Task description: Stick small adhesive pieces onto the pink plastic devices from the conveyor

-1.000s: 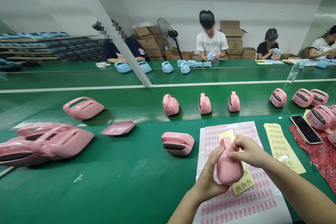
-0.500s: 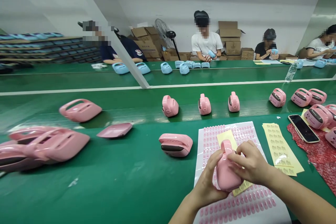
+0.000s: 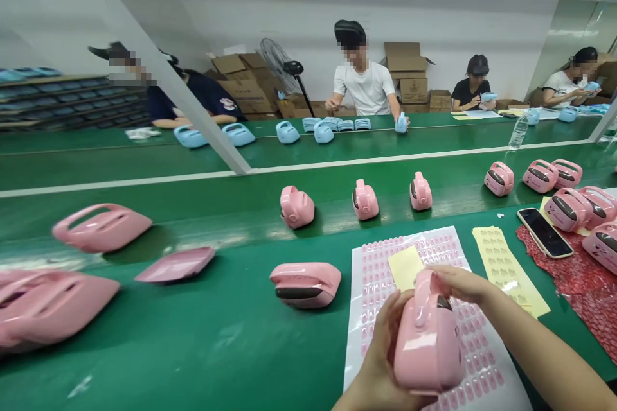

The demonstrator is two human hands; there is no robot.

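A pink plastic case with a carrying handle (image 3: 424, 347) is held above the sheet, its rounded end towards me and a dark panel on its right side. My left hand (image 3: 385, 353) is closed around its left side and underside. At the far side of the handle, my right hand (image 3: 460, 282) grips the case, its fingertips partly hidden behind it. Beneath lies a white sheet (image 3: 357, 308) with rows of small pink oval stickers, and a small yellow paper (image 3: 405, 266) on it. Left of the sheet rests another pink case (image 3: 306, 286).
Several pink cases (image 3: 364, 199) stand along the green bench (image 3: 216, 347). On the right are yellow sticker sheets (image 3: 506, 270), a phone (image 3: 544, 231) and red bubble wrap (image 3: 573, 279). A slanted post (image 3: 193, 109) crosses the view. Across the bench, co-workers (image 3: 364, 87) handle blue cases.
The held case has come nearer and turned, showing its dark panel on the right. My right hand has shifted from its near surface to behind the handle. The view has swung right.
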